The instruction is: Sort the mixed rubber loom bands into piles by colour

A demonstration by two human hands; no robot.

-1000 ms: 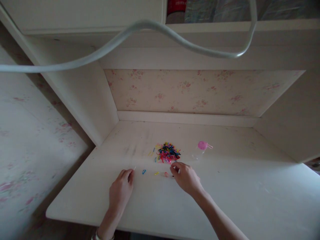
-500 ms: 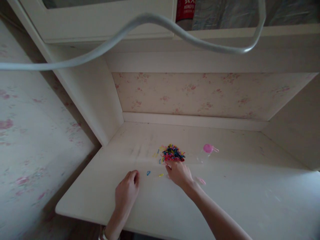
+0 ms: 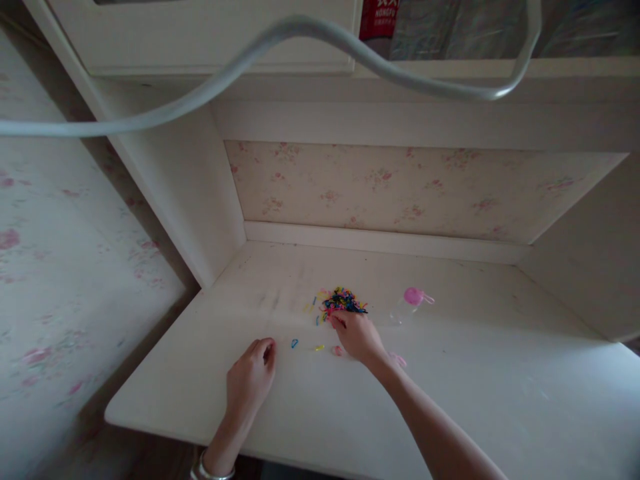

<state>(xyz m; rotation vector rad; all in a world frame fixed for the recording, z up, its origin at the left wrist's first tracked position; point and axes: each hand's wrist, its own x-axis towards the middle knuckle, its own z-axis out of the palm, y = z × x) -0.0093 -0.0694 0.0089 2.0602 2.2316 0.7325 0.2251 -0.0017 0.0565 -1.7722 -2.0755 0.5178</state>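
Observation:
A heap of small, many-coloured rubber bands (image 3: 344, 299) lies on the white desk. At its near edge, my right hand (image 3: 356, 337) is closed, fingertips pinched against the bands; what sits between them is too small to make out. My left hand (image 3: 251, 371) rests on the desk further left, its fingers curled together, and anything inside is hidden. Between the two hands lie a blue band (image 3: 295, 343), a yellow band (image 3: 320, 348) and a small pink clump (image 3: 337, 351), the last just beside my right wrist.
A clear container with a pink lid (image 3: 413, 297) lies right of the heap. A pink looped item (image 3: 399, 360) is partly behind my right forearm. A white cable (image 3: 300, 28) crosses overhead, before the shelf. The desk's back panel (image 3: 380, 187) has floral paper.
My right hand has drawn its fingers together at the heap's near edge and shifted slightly, exposing more of the pink clump. My left hand keeps its place. The view has shifted a little.

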